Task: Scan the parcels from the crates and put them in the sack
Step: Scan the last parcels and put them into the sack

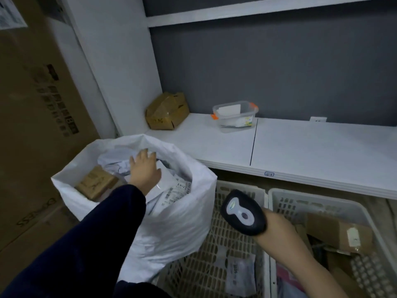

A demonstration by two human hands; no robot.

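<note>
A white sack (182, 222) stands open at the centre left, filled with white mailer parcels (171, 194) and a brown box (94, 182). My left hand (144, 168) reaches into the sack, fingers spread and flat on the white parcels. My right hand (277, 231) grips a black and grey barcode scanner (242, 212) above the crates. A beige crate (234, 250) next to the sack holds one flat grey mailer (240, 274). The white crate (322, 201) to its right holds cardboard parcels (339, 231) and a pink one.
A white shelf (300, 151) runs behind the crates, carrying a crumpled brown box (166, 111) and a clear plastic tub (235, 116) with orange clips. Large cardboard cartons (32, 125) stand to the left of the sack.
</note>
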